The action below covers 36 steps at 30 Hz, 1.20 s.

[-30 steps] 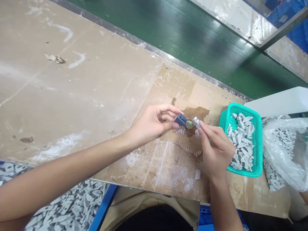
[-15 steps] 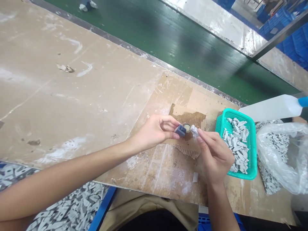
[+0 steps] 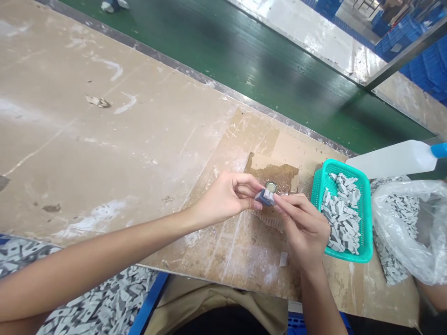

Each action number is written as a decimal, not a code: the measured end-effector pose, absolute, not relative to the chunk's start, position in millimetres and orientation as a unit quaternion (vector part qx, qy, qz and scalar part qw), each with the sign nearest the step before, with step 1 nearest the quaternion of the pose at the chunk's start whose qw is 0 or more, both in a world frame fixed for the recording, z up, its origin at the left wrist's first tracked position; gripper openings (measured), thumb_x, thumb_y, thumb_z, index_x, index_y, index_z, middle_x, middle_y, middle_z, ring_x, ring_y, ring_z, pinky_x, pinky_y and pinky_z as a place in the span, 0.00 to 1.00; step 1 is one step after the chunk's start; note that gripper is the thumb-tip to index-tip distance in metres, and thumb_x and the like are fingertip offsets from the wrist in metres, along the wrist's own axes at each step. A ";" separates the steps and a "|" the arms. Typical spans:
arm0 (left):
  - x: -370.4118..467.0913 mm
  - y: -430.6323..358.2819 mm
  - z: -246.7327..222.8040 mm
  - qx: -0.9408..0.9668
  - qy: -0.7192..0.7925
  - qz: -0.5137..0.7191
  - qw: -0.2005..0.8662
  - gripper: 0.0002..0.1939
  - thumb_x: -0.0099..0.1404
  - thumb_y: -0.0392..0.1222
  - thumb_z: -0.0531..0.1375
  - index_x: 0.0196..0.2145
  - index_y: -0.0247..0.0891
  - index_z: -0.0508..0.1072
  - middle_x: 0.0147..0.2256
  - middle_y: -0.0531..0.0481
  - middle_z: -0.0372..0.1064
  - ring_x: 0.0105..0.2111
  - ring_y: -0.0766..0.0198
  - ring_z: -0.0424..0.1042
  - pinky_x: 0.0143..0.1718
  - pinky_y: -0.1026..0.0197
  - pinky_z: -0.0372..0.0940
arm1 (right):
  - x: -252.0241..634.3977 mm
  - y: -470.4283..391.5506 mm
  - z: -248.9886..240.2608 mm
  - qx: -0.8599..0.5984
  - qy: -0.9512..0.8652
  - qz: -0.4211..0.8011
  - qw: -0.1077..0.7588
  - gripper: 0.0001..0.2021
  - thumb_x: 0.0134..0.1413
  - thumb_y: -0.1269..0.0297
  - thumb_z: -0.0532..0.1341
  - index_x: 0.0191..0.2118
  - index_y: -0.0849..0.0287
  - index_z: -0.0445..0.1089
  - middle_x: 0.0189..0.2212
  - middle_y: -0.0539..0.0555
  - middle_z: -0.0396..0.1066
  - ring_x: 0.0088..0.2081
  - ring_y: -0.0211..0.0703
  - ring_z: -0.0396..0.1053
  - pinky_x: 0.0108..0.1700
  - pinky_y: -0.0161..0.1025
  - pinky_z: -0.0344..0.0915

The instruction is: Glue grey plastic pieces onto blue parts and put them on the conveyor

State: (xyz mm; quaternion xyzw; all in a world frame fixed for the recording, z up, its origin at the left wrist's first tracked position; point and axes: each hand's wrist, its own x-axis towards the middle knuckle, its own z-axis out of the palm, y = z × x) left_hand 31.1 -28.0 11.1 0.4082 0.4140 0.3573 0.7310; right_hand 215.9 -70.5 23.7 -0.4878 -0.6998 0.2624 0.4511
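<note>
Between the fingertips of my left hand [image 3: 230, 195] is a small dark blue-grey block [image 3: 264, 197]. My right hand [image 3: 305, 225] pinches a small light grey piece [image 3: 270, 193], which touches the dark block on its right side. Just beyond the two pieces, a round bottle cap [image 3: 271, 187] lies on a stained cardboard piece [image 3: 275, 168]. To the right of my right hand sits a turquoise basket [image 3: 366, 218] holding many light grey pieces [image 3: 344, 214].
A clear plastic bag [image 3: 394, 223] of grey pieces and a lying white bottle [image 3: 394, 159] are at the right. Beyond the worktable [image 3: 139, 139] runs a green conveyor belt [image 3: 209, 51]. A blue-edged bin [image 3: 148, 302] of grey pieces stands below left.
My right hand has moved left, bringing the light grey piece against the dark block. A bit of a person's arm now shows at the lower right edge.
</note>
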 end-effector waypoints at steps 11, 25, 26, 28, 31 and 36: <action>33.1 -33.5 20.6 0.409 0.429 0.390 0.704 0.10 0.48 0.32 0.71 0.27 0.35 0.74 0.28 0.46 0.79 0.30 0.58 0.79 0.35 0.61 0.74 | 211.2 -74.6 21.8 -0.472 -0.722 0.240 0.445 0.24 0.60 0.81 0.55 0.52 0.46 0.75 0.36 0.53 0.74 0.37 0.40 0.71 0.37 0.39 0.70; 32.9 -38.0 21.1 0.484 0.470 0.406 0.616 0.07 0.50 0.35 0.66 0.29 0.33 0.75 0.36 0.42 0.79 0.31 0.59 0.78 0.32 0.63 0.72 | 192.8 -84.1 5.4 -0.483 -0.711 0.182 0.477 0.24 0.62 0.79 0.54 0.56 0.45 0.72 0.34 0.53 0.73 0.36 0.39 0.70 0.37 0.38 0.69; 33.4 -37.9 20.6 0.479 0.472 0.405 0.620 0.07 0.50 0.35 0.66 0.29 0.33 0.74 0.35 0.42 0.78 0.32 0.59 0.78 0.32 0.63 0.72 | 191.9 -84.8 2.8 -0.487 -0.704 0.187 0.481 0.24 0.62 0.79 0.53 0.56 0.45 0.72 0.34 0.53 0.72 0.36 0.39 0.69 0.37 0.38 0.69; 34.5 -37.7 18.9 0.469 0.470 0.398 0.633 0.09 0.49 0.34 0.67 0.30 0.32 0.74 0.32 0.44 0.78 0.30 0.60 0.77 0.31 0.64 0.71 | 190.4 -84.9 -1.2 -0.497 -0.692 0.202 0.483 0.22 0.63 0.77 0.52 0.55 0.48 0.73 0.33 0.54 0.72 0.35 0.40 0.69 0.37 0.39 0.69; 35.2 -37.4 17.0 0.459 0.463 0.392 0.649 0.15 0.50 0.34 0.68 0.39 0.32 0.75 0.28 0.48 0.75 0.29 0.62 0.75 0.31 0.65 0.71 | 189.9 -79.2 -0.2 -0.504 -0.689 0.225 0.470 0.19 0.63 0.74 0.53 0.52 0.52 0.76 0.30 0.53 0.72 0.33 0.41 0.70 0.35 0.39 0.69; 28.2 -32.0 22.4 0.380 0.400 0.378 0.743 0.19 0.53 0.38 0.69 0.43 0.37 0.74 0.36 0.48 0.73 0.32 0.61 0.75 0.37 0.57 0.74 | 207.2 -69.5 27.0 -0.509 -0.686 0.246 0.457 0.15 0.62 0.66 0.59 0.52 0.51 0.76 0.38 0.54 0.76 0.37 0.40 0.75 0.38 0.36 0.71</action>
